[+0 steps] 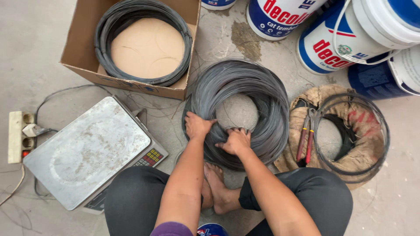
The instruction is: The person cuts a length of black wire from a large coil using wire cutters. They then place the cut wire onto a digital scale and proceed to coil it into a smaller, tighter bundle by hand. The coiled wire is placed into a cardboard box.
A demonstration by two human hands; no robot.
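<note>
A large coil of thin grey wire (262,94) lies flat on the concrete floor in front of me. My left hand (197,125) grips the coil's near-left inner edge, fingers curled over the strands. My right hand (236,140) clutches the near part of the same coil, fingers dug into the wire. My knees and bare feet (217,185) are just below the coil.
A cardboard box (81,48) holding another wire coil (105,48) stands at the upper left. A metal platform scale (83,153) and a power strip (19,135) are at the left. Red-handled pliers (306,140) lie on a burlap-wrapped coil (372,144) at the right. Paint buckets (323,48) stand behind.
</note>
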